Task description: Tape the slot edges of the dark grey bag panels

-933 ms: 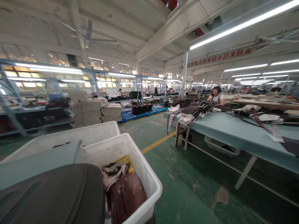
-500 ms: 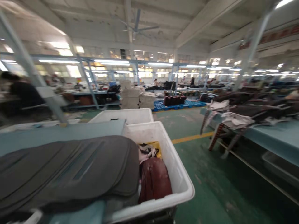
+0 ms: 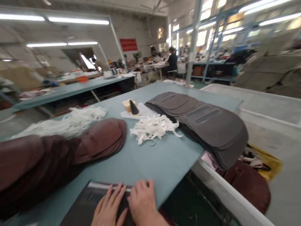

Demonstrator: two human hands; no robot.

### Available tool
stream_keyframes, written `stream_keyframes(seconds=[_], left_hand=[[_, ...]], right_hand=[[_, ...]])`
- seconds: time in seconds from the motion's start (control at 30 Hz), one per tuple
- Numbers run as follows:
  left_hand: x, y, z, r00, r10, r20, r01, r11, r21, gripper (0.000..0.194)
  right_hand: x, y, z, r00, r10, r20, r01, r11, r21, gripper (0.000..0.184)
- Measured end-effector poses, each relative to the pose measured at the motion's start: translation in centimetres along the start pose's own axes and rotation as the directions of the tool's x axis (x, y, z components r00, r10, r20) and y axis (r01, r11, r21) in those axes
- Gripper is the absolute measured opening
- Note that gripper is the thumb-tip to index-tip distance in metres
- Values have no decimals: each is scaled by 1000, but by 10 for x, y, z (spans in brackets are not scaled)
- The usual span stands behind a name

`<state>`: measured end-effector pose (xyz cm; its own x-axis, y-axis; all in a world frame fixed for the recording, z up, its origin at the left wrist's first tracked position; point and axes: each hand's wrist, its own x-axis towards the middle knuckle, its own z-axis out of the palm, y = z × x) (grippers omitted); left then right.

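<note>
Both my hands rest at the near edge of a blue-grey table (image 3: 150,160). My left hand (image 3: 108,208) lies flat with fingers stretched out on a dark panel (image 3: 87,201) with a pale strip along its top. My right hand (image 3: 142,202) lies beside it, fingers together and flat on the same panel. A stack of brown rounded pieces (image 3: 47,157) sits to the left. A heap of white strips (image 3: 152,127) lies ahead. A stack of grey panels (image 3: 199,121) hangs over the table's right edge.
A white bin (image 3: 235,194) on the right holds a brown bag (image 3: 249,185) and yellow fabric. A loose white pile (image 3: 70,121) and a small dark cone (image 3: 134,107) sit farther back. A person (image 3: 172,61) stands at distant tables. Long tables run along the left.
The view has swung left and down from the aisle and bins to the table. My two hands have come into view on the dark panel.
</note>
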<state>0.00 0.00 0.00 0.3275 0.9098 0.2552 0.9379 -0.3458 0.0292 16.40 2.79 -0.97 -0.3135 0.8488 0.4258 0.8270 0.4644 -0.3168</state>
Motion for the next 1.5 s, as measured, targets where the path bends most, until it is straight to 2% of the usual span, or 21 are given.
stream_keyframes(seconds=[0.07,0.1,0.17,0.23,0.27,0.33,0.43,0.57,0.67,0.77,0.83,0.87,1.03,1.1,1.13,1.2,1.27,1.33,1.37,1.43,1.5], left_hand=[[-9,3,-15,991,-50,123,51,999,-5,65],[-14,3,-23,983,-72,166,79,996,-33,71],[-28,1,-36,964,-209,163,221,974,-55,70],[-45,-7,-43,934,-330,141,341,938,-67,61],[-54,-12,-44,923,-358,141,370,926,-77,56],[-69,-23,-44,923,-346,166,367,923,-116,53],[-81,-41,-40,937,-302,172,331,928,-173,54],[-83,-60,-37,939,-317,136,341,914,-221,53],[-81,-69,-40,944,-316,97,330,901,-280,54],[-83,-87,-46,937,-347,38,340,885,-317,43],[-89,-108,-51,899,-436,-20,413,864,-287,34],[-94,-121,-54,867,-495,-55,466,846,-260,32],[-124,-197,-67,662,-707,-247,709,699,-100,41],[-132,-220,-67,618,-730,-291,764,645,5,36],[-135,-227,-66,615,-731,-296,773,632,44,31],[-137,-230,-64,637,-718,-280,759,647,67,24],[-137,-222,-63,672,-693,-259,728,682,64,23],[-137,-210,-63,706,-666,-242,695,717,53,22],[-137,-207,-63,709,-663,-241,689,723,39,22],[-138,-207,-65,684,-682,-258,707,707,7,23],[-139,-218,-66,641,-713,-285,742,671,-12,27]], right_hand=[[-23,-15,-3,999,45,27,-46,999,25,15],[-34,-22,-9,998,22,67,-26,998,54,13],[-47,-33,-25,982,-126,141,99,979,181,13],[-41,-38,-38,950,-259,172,199,931,306,13],[-32,-38,-41,948,-268,172,205,927,313,15],[-8,-36,-38,954,-250,167,202,945,258,17],[15,-31,-19,937,-274,216,252,959,126,35],[8,-39,-3,941,-231,249,238,971,3,41],[-4,-53,0,958,-203,205,219,974,-61,39],[-10,-65,5,966,-201,162,218,972,-90,37],[-13,-70,9,967,-211,144,226,969,-103,37],[-15,-72,10,967,-215,139,231,967,-111,38],[-10,-86,11,947,-277,164,286,958,-31,29],[0,-99,14,942,-295,161,288,955,68,24],[6,-107,16,941,-297,158,278,951,134,23],[22,-128,23,941,-290,176,230,927,297,21],[39,-152,31,935,-278,221,148,871,468,21],[57,-177,43,926,-265,270,70,821,566,22],[66,-189,51,920,-263,292,46,810,584,23],[84,-213,69,907,-260,331,20,812,583,24],[101,-239,89,894,-256,369,0,822,569,23]])
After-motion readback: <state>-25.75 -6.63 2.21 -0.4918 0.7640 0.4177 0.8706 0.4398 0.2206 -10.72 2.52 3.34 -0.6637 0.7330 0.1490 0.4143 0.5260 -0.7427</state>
